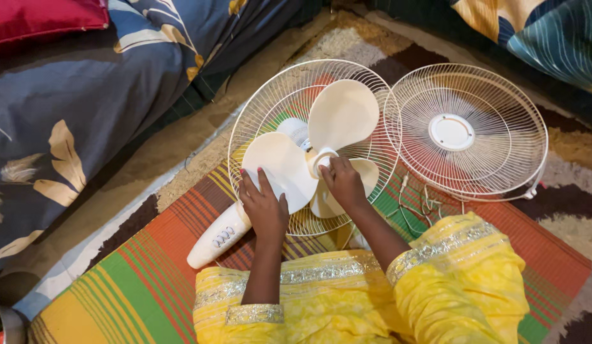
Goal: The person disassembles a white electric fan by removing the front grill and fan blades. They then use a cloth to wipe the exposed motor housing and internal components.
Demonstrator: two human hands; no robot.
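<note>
The right hand (342, 181) is apparently pinching its fingers on the hub cap (323, 159) of the fan blade (312, 150), while the left hand (264, 204) is lying flat, fingers spread, on the nearer blade lobe.

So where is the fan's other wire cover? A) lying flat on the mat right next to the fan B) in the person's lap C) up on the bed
A: the loose wire guard lies flat on the mat to the right of the fan, whose hub the right hand is gripping.
</note>
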